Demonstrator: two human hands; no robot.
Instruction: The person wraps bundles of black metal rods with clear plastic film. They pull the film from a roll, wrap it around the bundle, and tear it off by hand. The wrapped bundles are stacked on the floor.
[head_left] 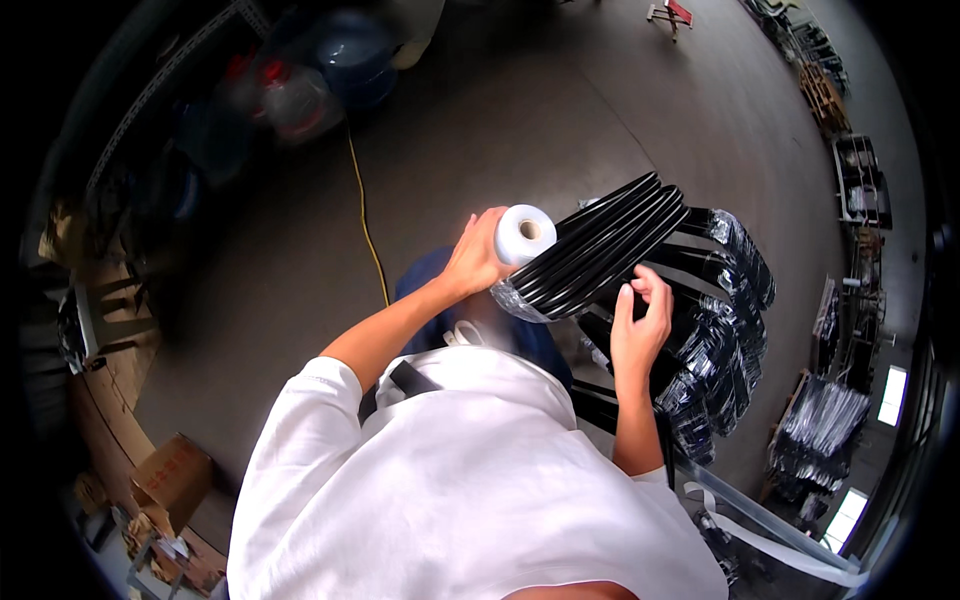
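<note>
My left hand [474, 255] is wrapped round a roll of clear stretch film [516, 222], whose cardboard core faces up. The roll sits against the left end of a bundle of black tubes or hoses [610, 245], looped and lying at a slant in front of me. Clear film [522, 301] is wound round the bundle's near left end. Beside the bundle's right side is my right hand [642, 325], its fingers half bent and the thumb apart from them; nothing shows in it. Whether its fingertips touch the tubes I cannot tell.
More film-wrapped black bundles [722, 350] are stacked to the right. A yellow cord [365, 215] runs over the floor. Large water bottles [355, 62] stand far left, a cardboard box [172, 480] near left. A small red stool [675, 14] stands far off. Shelving and goods line the right side.
</note>
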